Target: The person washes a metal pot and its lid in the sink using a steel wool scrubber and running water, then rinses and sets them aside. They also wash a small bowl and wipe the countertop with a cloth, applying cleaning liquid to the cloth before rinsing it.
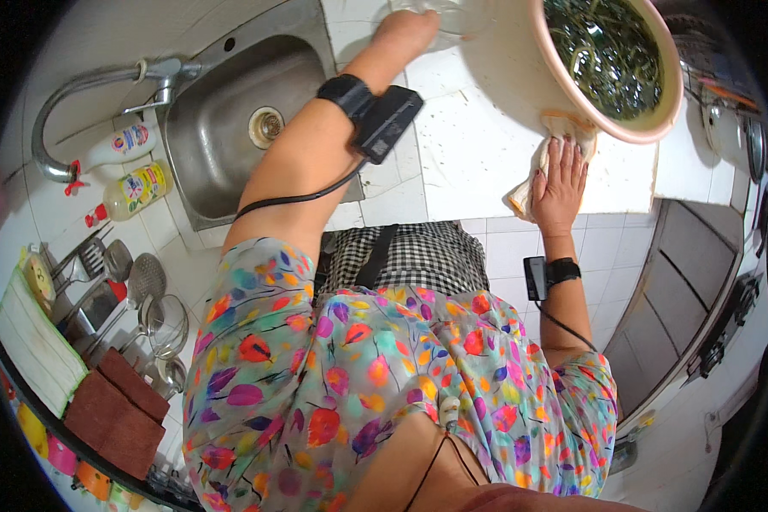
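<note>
My left hand [406,35] reaches to the far side of the white tiled counter [461,141], its fingers closed at the edge of a clear bowl [454,16]. That bowl is blurred and partly cut off by the picture's top. My right hand [558,182] lies flat, fingers extended, on a folded cream cloth [525,195] with an orange edge, near the counter's front edge. Just beyond the cloth stands a large pink basin [550,70], holding dark green leafy strands [605,61] in liquid. Dark specks are scattered over the counter between my hands.
A steel sink [217,121] with a curved faucet [45,121] is at the left. Beside it are a white spray bottle [125,142] and a yellow detergent bottle [141,189]. Utensils including a skimmer [147,275] hang lower left. A lidded pot [726,134] stands at the right.
</note>
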Tool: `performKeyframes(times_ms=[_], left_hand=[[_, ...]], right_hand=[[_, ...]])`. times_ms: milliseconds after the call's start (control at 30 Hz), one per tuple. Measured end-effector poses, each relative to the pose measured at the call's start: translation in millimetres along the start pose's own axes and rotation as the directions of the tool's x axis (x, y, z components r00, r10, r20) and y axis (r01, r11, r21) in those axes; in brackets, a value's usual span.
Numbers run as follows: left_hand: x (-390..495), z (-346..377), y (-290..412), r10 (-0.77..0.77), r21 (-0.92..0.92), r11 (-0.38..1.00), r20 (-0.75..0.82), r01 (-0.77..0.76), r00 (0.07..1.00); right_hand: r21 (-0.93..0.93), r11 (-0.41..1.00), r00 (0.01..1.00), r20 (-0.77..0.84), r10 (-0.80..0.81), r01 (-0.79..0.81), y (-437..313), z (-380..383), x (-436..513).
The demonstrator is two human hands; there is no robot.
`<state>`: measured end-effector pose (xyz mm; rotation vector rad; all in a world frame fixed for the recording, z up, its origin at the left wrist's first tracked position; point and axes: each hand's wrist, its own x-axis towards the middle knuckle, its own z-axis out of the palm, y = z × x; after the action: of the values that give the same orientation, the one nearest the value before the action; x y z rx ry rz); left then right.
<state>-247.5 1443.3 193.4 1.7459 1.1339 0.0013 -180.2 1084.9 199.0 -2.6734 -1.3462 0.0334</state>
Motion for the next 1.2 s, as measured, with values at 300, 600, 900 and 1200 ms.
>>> performKeyframes(times_ms=[300,600,900,1200], left_hand=[[-0.7,28.1,36.4,0.074,-0.13,0.989,0.067,-0.064,0.995],[-51.4,-35.9,-11.2,0.237,-0.397,0.87,-0.182,-0.292,0.954],[-257.0,-168.9,-222.6,-0.248,-0.328,0.938,-0.407,0.112,0.879],[-371.4,-152.5,-313.6,-0.572,-0.616,0.748,-0.41,0.246,0.711]], right_hand=[[-0.054,0.993,0.986,0.13,-0.1,0.108,-83.8,9.5,23.9],[0.005,0.835,0.83,0.107,-0.548,0.55,-151.4,25.1,119.1],[-0.209,0.71,0.722,-0.026,-0.691,0.672,-211.6,85.8,267.0],[0.315,0.309,0.078,0.577,-0.813,0.898,-140.3,-23.4,50.3]])
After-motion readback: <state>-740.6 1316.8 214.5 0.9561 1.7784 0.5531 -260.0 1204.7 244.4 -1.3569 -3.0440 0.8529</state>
